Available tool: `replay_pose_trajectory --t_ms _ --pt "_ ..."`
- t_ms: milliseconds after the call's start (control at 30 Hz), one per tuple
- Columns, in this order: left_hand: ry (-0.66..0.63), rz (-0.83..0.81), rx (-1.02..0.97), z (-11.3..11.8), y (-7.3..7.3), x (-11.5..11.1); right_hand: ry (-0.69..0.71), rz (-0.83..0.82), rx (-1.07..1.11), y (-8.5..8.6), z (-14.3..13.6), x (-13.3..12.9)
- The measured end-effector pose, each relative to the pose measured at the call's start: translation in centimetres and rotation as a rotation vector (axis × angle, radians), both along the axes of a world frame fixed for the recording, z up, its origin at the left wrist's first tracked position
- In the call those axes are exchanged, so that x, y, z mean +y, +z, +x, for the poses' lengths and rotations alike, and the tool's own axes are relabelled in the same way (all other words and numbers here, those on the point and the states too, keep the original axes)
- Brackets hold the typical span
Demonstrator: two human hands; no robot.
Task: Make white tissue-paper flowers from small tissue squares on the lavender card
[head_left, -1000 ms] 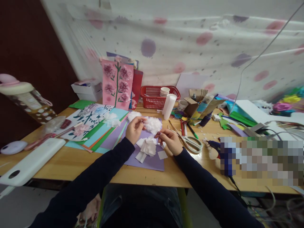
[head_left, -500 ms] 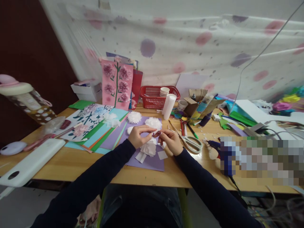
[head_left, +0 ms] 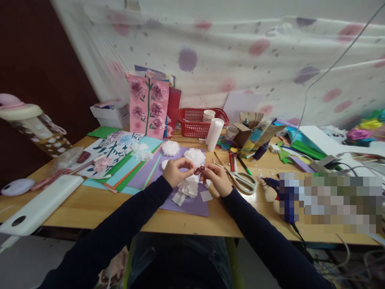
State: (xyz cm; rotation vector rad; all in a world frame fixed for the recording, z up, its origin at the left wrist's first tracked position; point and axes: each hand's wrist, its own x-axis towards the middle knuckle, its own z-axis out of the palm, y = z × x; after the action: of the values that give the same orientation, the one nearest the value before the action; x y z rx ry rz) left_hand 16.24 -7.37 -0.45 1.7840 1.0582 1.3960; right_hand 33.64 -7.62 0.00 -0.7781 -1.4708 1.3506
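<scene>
Above the purple sheet (head_left: 197, 208), my left hand (head_left: 175, 172) and my right hand (head_left: 217, 179) meet with pinched fingertips. Between them is a small white piece of paper, mostly hidden by the fingers. Under the hands lies a pile of cut white paper pieces (head_left: 189, 188), and a loose white paper square (head_left: 206, 196) rests near my right hand. Two fluffy white paper flowers, one at the left (head_left: 171, 148) and one at the right (head_left: 194, 155), sit just beyond my hands. Scissors (head_left: 248, 185) lie to the right of my right hand.
A red basket (head_left: 192, 128) with paper cups and a white paper roll (head_left: 215, 134) stand at the back. Coloured sheets (head_left: 150, 146) and a flower picture (head_left: 110, 154) are on the left. A blue glue gun (head_left: 272, 184) and cables are right.
My left fingers have curled in, with the index finger now bent closer to the thumb. Both hands stay almost in the same place.
</scene>
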Motion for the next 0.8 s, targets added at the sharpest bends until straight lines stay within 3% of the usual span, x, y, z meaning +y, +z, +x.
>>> replay_pose_trajectory --t_ms 567,800 --pt "-0.03 -0.064 -0.068 0.1 0.46 -0.3 -0.02 -0.015 0.028 -0.28 -0.01 0.27" --pt "0.097 0.019 -0.052 0.1 0.45 0.12 -0.03 -0.022 0.015 -0.34 -0.07 0.22"
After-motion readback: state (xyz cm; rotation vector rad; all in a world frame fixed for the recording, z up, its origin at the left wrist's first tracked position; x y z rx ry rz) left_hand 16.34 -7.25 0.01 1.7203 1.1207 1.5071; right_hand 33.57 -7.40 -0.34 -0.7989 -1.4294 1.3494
